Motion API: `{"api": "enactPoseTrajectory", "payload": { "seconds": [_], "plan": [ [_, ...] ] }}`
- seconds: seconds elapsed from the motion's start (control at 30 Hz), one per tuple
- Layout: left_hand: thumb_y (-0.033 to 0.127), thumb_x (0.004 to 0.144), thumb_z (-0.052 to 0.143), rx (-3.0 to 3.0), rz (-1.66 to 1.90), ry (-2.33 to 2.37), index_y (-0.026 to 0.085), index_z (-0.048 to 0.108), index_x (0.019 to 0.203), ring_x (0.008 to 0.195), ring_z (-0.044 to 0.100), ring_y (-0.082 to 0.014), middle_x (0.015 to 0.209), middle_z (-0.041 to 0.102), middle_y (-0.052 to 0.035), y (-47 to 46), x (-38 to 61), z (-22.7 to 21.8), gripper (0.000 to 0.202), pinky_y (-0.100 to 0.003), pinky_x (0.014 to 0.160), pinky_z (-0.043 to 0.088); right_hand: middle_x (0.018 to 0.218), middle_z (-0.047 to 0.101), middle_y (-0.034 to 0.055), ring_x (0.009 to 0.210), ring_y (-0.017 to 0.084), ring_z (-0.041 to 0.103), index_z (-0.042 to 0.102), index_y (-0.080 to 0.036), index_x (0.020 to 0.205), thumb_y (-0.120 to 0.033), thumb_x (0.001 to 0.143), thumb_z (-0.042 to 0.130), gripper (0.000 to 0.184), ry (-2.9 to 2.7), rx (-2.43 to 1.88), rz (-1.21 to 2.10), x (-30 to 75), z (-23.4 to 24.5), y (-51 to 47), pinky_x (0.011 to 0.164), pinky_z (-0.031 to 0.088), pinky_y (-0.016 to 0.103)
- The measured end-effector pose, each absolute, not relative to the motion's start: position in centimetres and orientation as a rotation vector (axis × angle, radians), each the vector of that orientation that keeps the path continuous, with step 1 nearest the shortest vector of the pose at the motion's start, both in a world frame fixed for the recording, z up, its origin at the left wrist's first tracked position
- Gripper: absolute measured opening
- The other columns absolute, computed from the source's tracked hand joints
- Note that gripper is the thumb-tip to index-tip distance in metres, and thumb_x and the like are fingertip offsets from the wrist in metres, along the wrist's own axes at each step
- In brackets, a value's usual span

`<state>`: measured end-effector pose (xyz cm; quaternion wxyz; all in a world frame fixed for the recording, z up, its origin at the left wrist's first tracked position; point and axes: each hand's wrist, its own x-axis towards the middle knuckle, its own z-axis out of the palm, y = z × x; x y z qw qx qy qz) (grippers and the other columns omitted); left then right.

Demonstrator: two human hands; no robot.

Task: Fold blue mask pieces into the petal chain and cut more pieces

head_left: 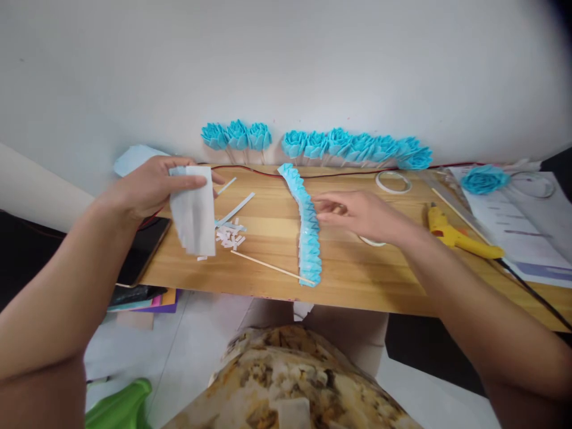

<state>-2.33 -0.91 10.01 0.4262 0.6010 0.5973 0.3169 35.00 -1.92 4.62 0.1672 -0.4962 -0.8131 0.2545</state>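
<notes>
My left hand (179, 182) is closed on a stack of pale blue-white paper pieces (199, 217), held upright above the table's left side with the thumb across its front. My right hand (353, 211) is curled, its fingertips at the right edge of a long pleated blue paper strip (308, 229). Whether they pinch the strip or something small is hidden. The strip lies curved from back to front on the wooden table. A thin wooden stick (268, 265) rests with one end on the strip's near end.
Several blue paper flowers (337, 143) on sticks line the wall. White paper scraps (231, 236) and thin cut strips (236, 208) lie left of centre. At right are a tape ring (393, 182), a yellow glue gun (460, 235) with its cord, and another blue flower (485, 179) on papers.
</notes>
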Motion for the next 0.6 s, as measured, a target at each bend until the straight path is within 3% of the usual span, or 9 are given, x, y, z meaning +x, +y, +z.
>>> {"api": "enactPoseTrajectory", "payload": {
  "seconds": [0.17,0.23,0.3,0.37,0.43,0.6],
  "plan": [
    [0.036,0.068,0.084,1.425,1.114,1.267,0.017,0.067,0.079,0.073,0.063,-0.017,0.078,0.066,-0.0017,0.0,3.4,9.2,0.028,-0.029,0.068,0.05,0.114,0.072,0.0058,0.098,0.023,0.067,0.066,-0.026,0.126,-0.045,0.082,0.069,0.048,-2.041,-0.915,1.079,27.9,5.2,-1.2,0.071,0.052,0.03],
    [0.038,0.068,0.083,1.461,1.169,1.213,0.018,0.067,0.078,0.073,0.063,-0.017,0.073,0.062,0.0,0.3,5.2,9.0,0.028,-0.027,0.068,0.049,0.099,0.073,0.004,0.08,0.018,0.066,0.069,-0.023,0.118,-0.046,0.084,0.067,0.042,-1.968,-0.813,1.237,25.7,4.7,-0.5,0.06,0.049,0.026],
    [0.045,0.073,0.079,1.607,1.129,1.149,0.018,0.07,0.084,0.084,0.066,-0.0206,0.079,0.065,-0.0016,0.7,5.5,8.8,0.031,-0.029,0.074,0.05,0.076,0.067,0.0008,0.06,0.013,0.057,0.073,-0.018,0.099,-0.043,0.085,0.064,0.029,-1.842,-0.857,1.24,24.7,4.1,0.1,0.052,0.045,0.025],
    [0.054,0.079,0.071,1.776,1.005,1.097,0.019,0.072,0.096,0.098,0.066,-0.0248,0.094,0.069,-0.0042,1.1,4.0,8.3,0.039,-0.032,0.084,0.051,0.066,0.061,-0.0009,0.053,0.011,0.052,0.072,-0.017,0.085,-0.039,0.083,0.065,0.023,-1.741,-0.952,1.195,25.2,3.7,0.4,0.05,0.043,0.025],
    [0.057,0.083,0.063,1.925,0.824,1.139,0.021,0.073,0.104,0.106,0.064,-0.0264,0.105,0.071,-0.006,1.7,1.1,7.3,0.043,-0.034,0.092,0.049,0.065,0.06,-0.0009,0.052,0.011,0.051,0.072,-0.017,0.083,-0.037,0.08,0.069,0.021,-1.641,-1.036,1.165,27.1,3.6,0.2,0.048,0.042,0.025],
    [0.036,0.072,0.07,2.388,0.17,1.528,0.023,0.074,0.088,0.098,0.064,-0.0292,0.095,0.071,-0.0065,2.2,-6.2,2.9,0.021,-0.039,0.096,0.045,0.072,0.067,0.0023,0.059,0.014,0.056,0.074,-0.02,0.082,-0.039,0.075,0.076,0.021,-1.437,-1.155,1.155,32.8,3.4,-0.6,0.048,0.046,0.026]
  ]
}}
